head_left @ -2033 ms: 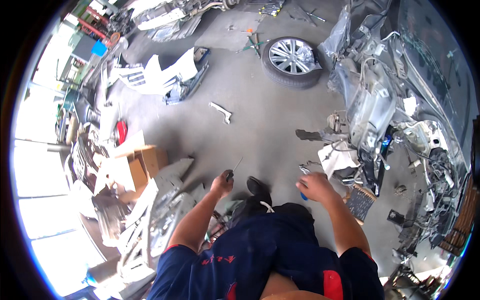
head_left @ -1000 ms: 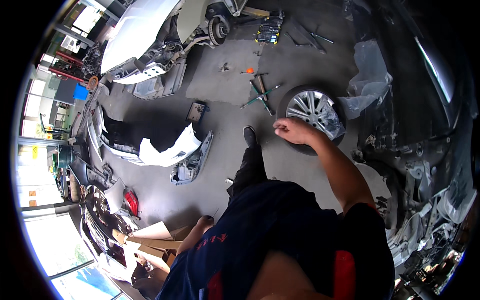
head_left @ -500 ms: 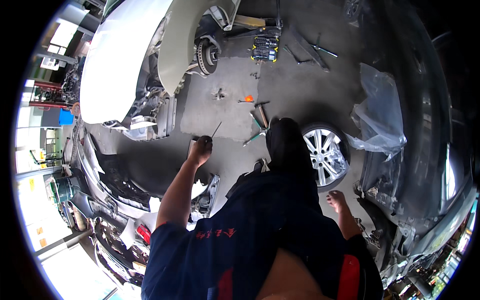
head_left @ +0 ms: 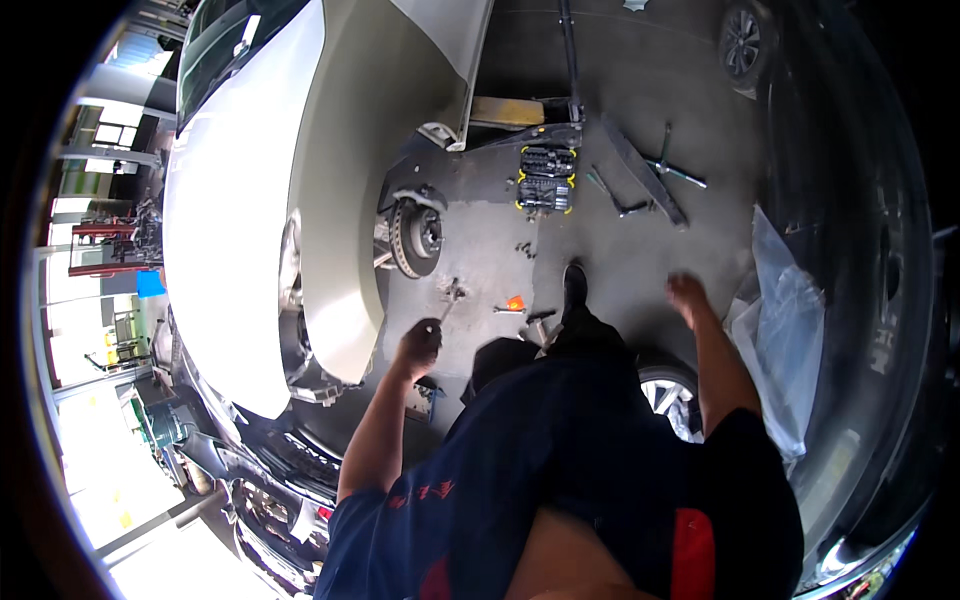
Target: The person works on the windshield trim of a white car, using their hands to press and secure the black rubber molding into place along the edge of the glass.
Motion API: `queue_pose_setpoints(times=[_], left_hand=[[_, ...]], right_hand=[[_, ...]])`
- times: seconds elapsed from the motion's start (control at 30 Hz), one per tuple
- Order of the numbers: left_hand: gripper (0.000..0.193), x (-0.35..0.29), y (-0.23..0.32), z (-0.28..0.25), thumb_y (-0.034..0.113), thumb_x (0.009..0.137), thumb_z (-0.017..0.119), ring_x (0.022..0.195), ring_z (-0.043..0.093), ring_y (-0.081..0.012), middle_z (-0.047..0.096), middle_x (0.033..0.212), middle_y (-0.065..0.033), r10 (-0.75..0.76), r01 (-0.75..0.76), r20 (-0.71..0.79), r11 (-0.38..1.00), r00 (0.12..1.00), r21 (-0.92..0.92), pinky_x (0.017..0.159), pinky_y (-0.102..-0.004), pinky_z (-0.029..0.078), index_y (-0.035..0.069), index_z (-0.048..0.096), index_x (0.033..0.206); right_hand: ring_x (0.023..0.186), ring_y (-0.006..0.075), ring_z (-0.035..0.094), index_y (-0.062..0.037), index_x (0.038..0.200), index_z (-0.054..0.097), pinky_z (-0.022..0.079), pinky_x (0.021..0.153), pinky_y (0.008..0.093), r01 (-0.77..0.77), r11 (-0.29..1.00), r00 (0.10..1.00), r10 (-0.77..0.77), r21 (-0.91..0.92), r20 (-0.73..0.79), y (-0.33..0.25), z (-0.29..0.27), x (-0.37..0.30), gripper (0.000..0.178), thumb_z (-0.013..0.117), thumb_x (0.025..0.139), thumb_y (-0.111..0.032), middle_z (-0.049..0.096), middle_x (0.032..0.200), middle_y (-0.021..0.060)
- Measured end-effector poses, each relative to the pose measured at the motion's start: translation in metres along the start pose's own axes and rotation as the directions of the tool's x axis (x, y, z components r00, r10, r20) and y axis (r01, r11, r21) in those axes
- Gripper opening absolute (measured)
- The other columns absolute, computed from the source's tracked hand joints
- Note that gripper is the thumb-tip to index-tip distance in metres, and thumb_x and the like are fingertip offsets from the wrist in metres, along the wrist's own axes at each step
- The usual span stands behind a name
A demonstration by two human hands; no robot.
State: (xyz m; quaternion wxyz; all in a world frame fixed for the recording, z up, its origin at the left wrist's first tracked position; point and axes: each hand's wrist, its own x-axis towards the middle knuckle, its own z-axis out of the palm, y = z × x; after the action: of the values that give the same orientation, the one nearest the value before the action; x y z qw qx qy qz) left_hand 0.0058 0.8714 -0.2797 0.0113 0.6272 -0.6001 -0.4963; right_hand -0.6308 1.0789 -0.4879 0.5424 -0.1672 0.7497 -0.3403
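My left hand (head_left: 418, 346) is closed around a tool with a thin metal shaft (head_left: 448, 308). Its handle is hidden in the fist, and the shaft points up and away, toward the bare brake disc (head_left: 412, 238) of the light-coloured car. My right hand (head_left: 687, 298) hangs over the floor on the right, blurred by motion. Its fingers look bent, but the blur hides how far they are closed, and nothing can be made out in it. Below my right forearm, part of a removed wheel (head_left: 670, 398) shows.
A toolbox (head_left: 547, 180) with yellow corners lies open by a jack arm (head_left: 508, 111). A wrench (head_left: 509, 310), an orange piece (head_left: 515, 302) and a hammer (head_left: 541, 322) lie near my foot. A dark car (head_left: 860, 260) with plastic sheeting (head_left: 782, 330) lines the right side.
I have moved forward; the light car and brake disc now appear nearer, and the wheel slips partly under my arm. My right hand has swung forward. The tool stays in my left hand.
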Motion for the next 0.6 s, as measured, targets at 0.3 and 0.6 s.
queue_pose_setpoints(times=[0.3, 0.6], left_hand=[[0.029, 0.123, 0.185, -0.140, 0.015, 0.095, 0.064, 0.100, 0.073, -0.0423, 0.075, 0.108, -0.0205, 0.340, -0.330, -0.508, 0.937, 0.791, 0.113, 0.088, -0.0479, 0.058, 0.004, 0.065, 0.122], [0.012, 0.352, 0.371, -0.429, 0.012, 0.105, 0.060, 0.071, 0.059, -0.0104, 0.063, 0.081, -0.0018, 0.520, -0.708, -0.575, 0.689, 0.632, -0.156, 0.065, -0.0272, 0.051, 0.003, 0.061, 0.112]], right_hand=[[0.078, 0.0101, 0.063, -0.0025, 0.109, 0.072, 0.050, 0.070, 0.0248, 0.353, 0.918, 0.931, -0.364, 0.182, 0.034, -0.461, 0.080, 0.169, 0.018, 0.064, 0.101, -0.017, 0.072, 0.092, 0.0050], [0.096, 0.0188, 0.069, -0.0029, 0.122, 0.074, 0.055, 0.086, 0.0375, 0.071, 0.936, 0.977, 0.004, -0.345, 0.212, -0.540, 0.210, 0.242, 0.035, 0.072, 0.097, -0.028, 0.075, 0.104, 0.0073]])
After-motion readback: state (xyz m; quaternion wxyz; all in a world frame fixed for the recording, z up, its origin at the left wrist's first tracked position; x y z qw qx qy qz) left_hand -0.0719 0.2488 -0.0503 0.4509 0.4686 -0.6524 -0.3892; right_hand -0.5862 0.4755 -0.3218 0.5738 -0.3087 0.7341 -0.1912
